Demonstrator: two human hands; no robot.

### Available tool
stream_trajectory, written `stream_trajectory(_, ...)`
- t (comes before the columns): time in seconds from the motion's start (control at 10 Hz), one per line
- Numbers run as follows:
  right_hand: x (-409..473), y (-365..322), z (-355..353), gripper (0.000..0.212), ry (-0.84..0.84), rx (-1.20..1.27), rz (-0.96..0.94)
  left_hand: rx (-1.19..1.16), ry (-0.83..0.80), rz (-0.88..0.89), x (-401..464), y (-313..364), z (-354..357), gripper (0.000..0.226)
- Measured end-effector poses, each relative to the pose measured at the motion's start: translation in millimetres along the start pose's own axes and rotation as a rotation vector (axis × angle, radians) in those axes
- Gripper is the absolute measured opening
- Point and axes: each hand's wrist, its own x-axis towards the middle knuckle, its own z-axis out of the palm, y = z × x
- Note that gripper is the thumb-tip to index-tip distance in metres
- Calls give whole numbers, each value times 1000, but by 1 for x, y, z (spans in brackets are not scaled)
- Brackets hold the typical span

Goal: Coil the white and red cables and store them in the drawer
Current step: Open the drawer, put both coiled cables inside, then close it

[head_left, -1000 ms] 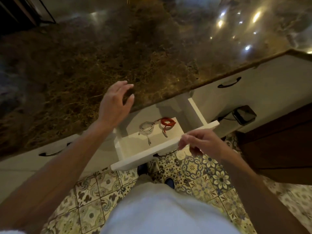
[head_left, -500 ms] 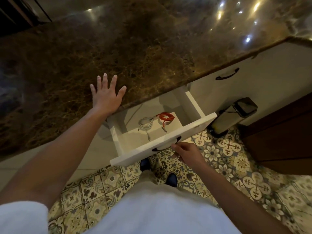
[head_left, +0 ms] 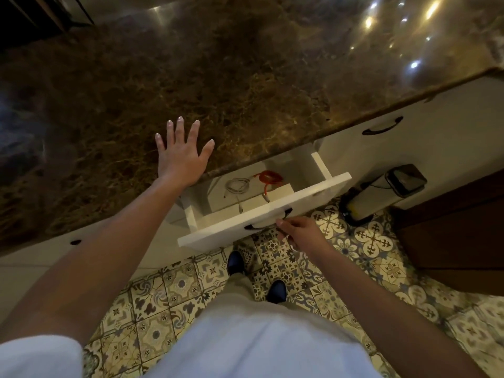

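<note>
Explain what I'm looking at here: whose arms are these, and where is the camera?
No robot here: a person wears a camera on the head, looking down at their own arms. The left hand lies flat, fingers spread, on the brown marble countertop. The right hand has its fingers at the dark handle of an open white drawer. Inside lie a coiled white cable and a coiled red cable. Below are patterned floor tiles.

The coiled white cable [head_left: 237,185] and coiled red cable [head_left: 268,177] lie side by side inside the open white drawer [head_left: 272,214].
</note>
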Motion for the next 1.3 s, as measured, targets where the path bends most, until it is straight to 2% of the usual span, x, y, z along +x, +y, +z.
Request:
stream_trajectory(0.5, 68, -49, 22, 23, -9, -31, 36, 14, 10, -14, 2, 1, 1, 72)
stream_trajectory(1.3, 99, -71, 41, 29, 73, -134, 2, -8, 40, 9, 2, -1, 2, 72)
